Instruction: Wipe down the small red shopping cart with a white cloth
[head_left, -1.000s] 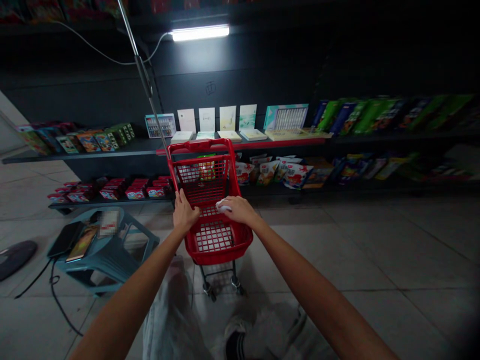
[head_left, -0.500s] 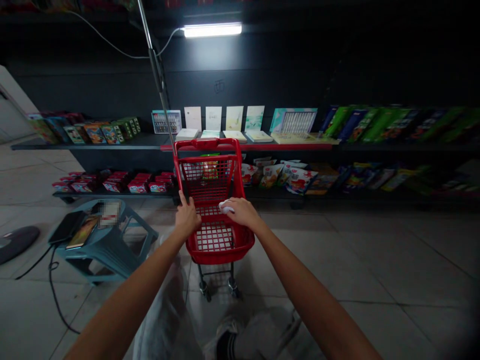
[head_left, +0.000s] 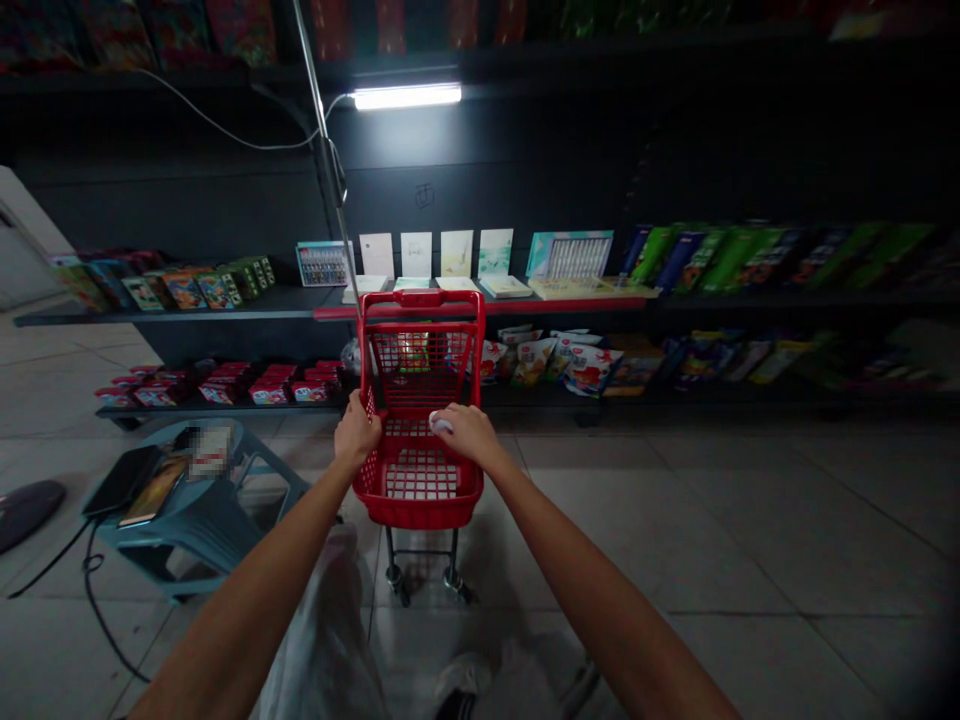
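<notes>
Directly ahead, the red cart points lengthwise away from us. Our left hand wraps its fingers round the left rim; our right hand pinches a white thing over the basket.

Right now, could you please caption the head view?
Left hand grips a small red cart; right hand holds a white item over it, facing stocked shelves.

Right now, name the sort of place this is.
Probably a small shop: a red shopping cart gripped by the left hand, wall shelves stocked with snack bags, and cards stood up on display.
</notes>
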